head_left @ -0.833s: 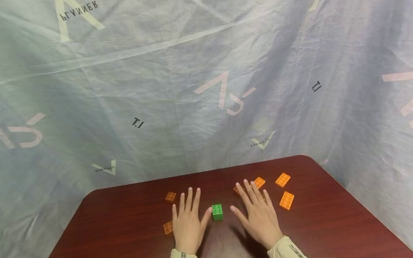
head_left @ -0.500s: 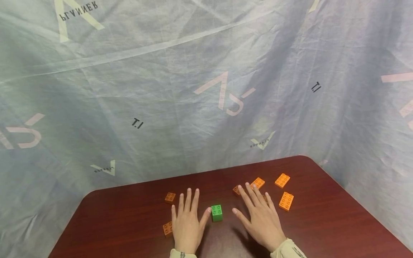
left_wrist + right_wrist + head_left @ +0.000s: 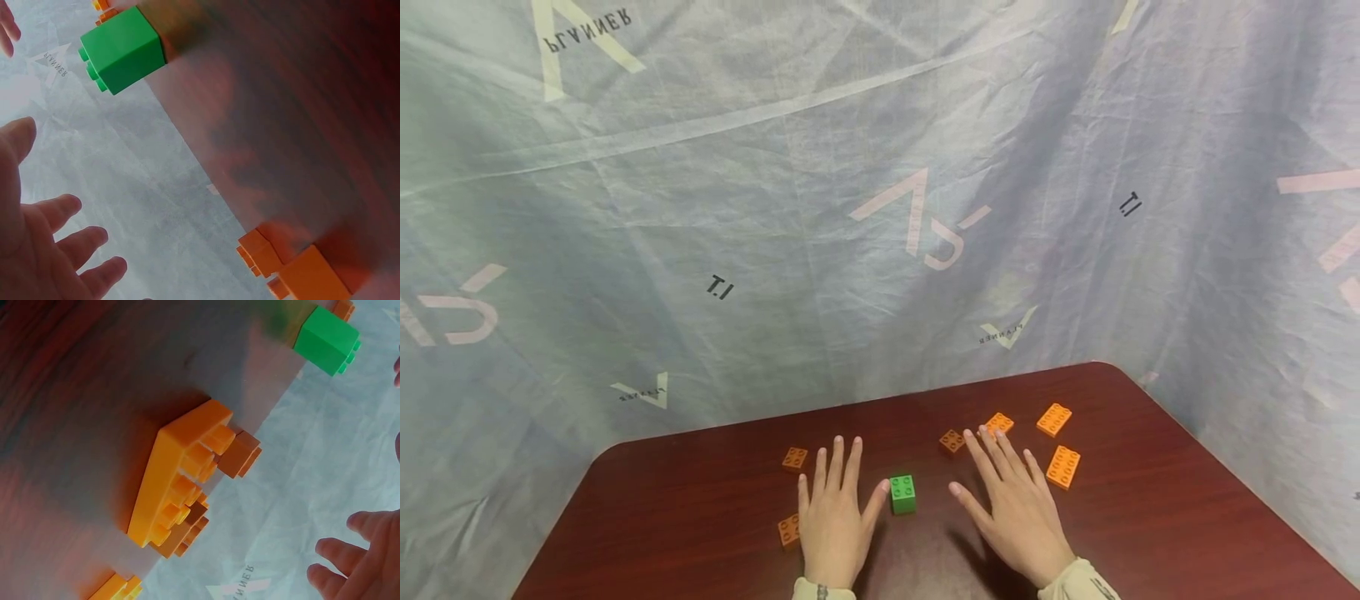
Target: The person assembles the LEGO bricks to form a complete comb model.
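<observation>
Both hands are held over a dark red table with fingers straight and spread, holding nothing. A green building brick [image 3: 903, 494] stands between them. In the head view my left hand [image 3: 835, 533] has its thumb beside that brick; the left wrist view shows the thumb [image 3: 19, 137] apart from it. Partly covered by this hand is an orange brick [image 3: 789, 530]; a smaller orange one [image 3: 794, 459] lies farther back. My right hand [image 3: 1022, 525] hovers nearest an orange brick [image 3: 1000, 424] and a square darker one [image 3: 952, 442]. The right wrist view shows a long orange brick [image 3: 181, 469] close by.
Two flat orange bricks, one at the back [image 3: 1054, 420] and one nearer [image 3: 1063, 467], lie to the right of the right hand. The table [image 3: 662, 500] has rounded far corners. A grey printed cloth [image 3: 775, 208] hangs behind and at both sides.
My right hand has drifted slightly right and toward me, uncovering more of the square orange brick. My left hand stays nearly in place, and the bricks have not moved.
</observation>
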Demonstrator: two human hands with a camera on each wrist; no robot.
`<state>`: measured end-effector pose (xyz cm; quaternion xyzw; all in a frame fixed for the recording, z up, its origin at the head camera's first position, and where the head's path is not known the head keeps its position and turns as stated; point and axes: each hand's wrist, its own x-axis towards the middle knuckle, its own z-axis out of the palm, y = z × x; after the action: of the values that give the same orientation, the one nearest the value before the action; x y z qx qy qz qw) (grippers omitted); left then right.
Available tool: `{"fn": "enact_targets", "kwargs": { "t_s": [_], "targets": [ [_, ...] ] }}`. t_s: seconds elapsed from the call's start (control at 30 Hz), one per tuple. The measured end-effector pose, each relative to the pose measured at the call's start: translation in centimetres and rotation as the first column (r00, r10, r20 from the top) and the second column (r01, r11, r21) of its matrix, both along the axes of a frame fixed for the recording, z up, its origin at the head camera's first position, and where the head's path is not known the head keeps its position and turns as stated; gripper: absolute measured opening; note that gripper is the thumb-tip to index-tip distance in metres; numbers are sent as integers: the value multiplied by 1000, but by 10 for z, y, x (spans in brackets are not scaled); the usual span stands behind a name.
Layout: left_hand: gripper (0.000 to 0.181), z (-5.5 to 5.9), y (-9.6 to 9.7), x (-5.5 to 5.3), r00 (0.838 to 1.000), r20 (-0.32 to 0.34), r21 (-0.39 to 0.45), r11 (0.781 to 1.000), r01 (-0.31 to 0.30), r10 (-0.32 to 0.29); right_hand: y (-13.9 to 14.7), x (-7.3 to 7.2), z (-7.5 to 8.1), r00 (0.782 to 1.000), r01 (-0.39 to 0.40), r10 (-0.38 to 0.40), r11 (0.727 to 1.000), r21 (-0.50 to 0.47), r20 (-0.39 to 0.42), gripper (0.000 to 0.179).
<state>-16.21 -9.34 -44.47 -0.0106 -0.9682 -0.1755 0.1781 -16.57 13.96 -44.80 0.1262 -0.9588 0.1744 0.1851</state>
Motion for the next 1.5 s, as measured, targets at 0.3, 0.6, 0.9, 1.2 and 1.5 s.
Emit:
{"fn": "enact_targets", "kwargs": {
  "t_s": [0.3, 0.6, 0.9, 1.2, 1.5],
  "targets": [
    [73, -2, 0, -2, 1000, -23, -5, 1000, 10, -11, 1, 0, 2, 1000, -13, 13, 1000, -28, -10, 72],
    [74, -3, 1, -5, 998, -48, 16, 999, 49, -48, 2, -2, 3, 999, -24, 23, 998, -65, -26, 72],
    [74, -5, 4, -9, 995, -20, 133, 986, 102, -100, 4, -5, 7, 995, -18, 9, 995, -95, -97, 69],
    [78, -8, 6, -12, 991, -11, 161, 978, 130, -130, 7, -9, 10, 994, 9, -22, 992, -123, -106, 60],
    [78, -13, 7, -15, 988, 30, 216, 966, 139, -149, 10, -12, 10, 992, 15, -29, 993, -115, -122, 49]
  ]
}}
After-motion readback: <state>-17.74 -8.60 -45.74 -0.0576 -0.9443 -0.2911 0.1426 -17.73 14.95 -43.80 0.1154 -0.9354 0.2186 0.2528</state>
